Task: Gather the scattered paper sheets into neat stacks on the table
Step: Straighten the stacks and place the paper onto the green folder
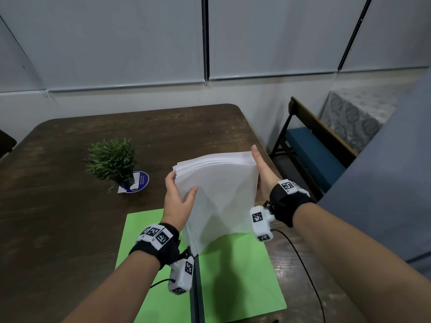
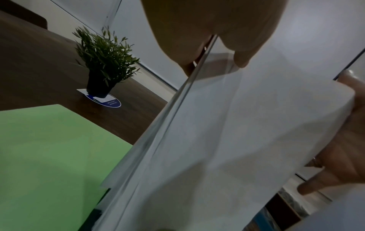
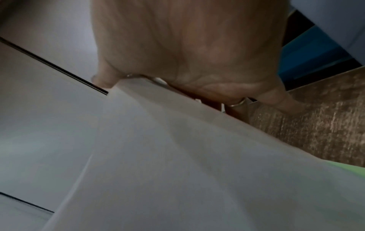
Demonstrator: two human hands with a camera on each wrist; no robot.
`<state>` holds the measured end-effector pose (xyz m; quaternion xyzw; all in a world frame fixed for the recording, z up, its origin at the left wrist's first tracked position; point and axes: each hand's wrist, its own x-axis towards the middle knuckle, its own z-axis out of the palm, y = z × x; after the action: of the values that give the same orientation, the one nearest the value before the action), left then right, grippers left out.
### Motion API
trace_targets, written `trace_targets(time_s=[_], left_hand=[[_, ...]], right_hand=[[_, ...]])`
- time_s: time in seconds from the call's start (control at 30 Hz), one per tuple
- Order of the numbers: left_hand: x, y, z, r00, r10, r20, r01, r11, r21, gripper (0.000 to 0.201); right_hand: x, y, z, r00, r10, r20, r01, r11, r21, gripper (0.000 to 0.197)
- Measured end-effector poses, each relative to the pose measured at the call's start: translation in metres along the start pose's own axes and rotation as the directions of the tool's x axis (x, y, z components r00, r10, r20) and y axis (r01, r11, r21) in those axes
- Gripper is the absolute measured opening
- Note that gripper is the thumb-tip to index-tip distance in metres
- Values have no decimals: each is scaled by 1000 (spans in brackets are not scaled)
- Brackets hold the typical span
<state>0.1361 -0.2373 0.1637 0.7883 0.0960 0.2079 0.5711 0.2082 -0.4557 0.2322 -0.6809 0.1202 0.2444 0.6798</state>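
— Dark wooden table (image 1: 70, 217); where's the paper stack (image 1: 217, 197)?
— On edge above the green mat (image 1: 235, 264), left hand (image 1: 178, 198) pinching it, right hand (image 1: 262, 170) flat alongside. Tap edges level, I'd say.

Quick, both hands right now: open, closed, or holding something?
Left hand: grips the left edge of the upright stack of white paper sheets, thumb across its front.
Right hand: fingers straight, pressed flat against the stack's right edge.
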Motion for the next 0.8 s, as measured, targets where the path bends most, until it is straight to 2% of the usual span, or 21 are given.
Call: trace_targets(time_s=[0.07,0.13,0.2,0.27,0.37,0.53,0.67,0.73,0.8], left_hand=[[-5,2,0,1000,-7,2,7,1000,6,64],[-8,3,0,1000,-19,10,19,1000,11,62],[-11,3,0,999,-36,21,35,999,17,60],[-14,2,0,998,-63,24,63,998,12,59],[-17,1,-1,996,-91,22,91,996,4,59],[-18,-4,-4,990,-141,20,141,989,-30,63],[-17,-15,-1,970,-227,93,233,971,-60,41],[-15,-19,1,962,-247,112,257,963,-81,32],[-11,-22,3,961,-260,90,269,956,-115,26]], right_hand=[[-6,-4,0,1000,1,6,-1,1000,-21,57],[-9,-3,1,1000,-7,-15,7,1000,-4,43],[-7,1,3,999,14,-42,-12,999,43,40],[-7,3,6,998,30,-58,-26,997,75,48],[-3,4,3,1000,10,-13,-10,998,62,77],[5,7,2,1000,-1,26,-2,994,108,82],[13,9,0,1000,-21,-14,23,991,133,84],[18,20,-5,997,-22,69,11,987,159,98],[20,37,-10,988,-80,129,63,990,129,103]])
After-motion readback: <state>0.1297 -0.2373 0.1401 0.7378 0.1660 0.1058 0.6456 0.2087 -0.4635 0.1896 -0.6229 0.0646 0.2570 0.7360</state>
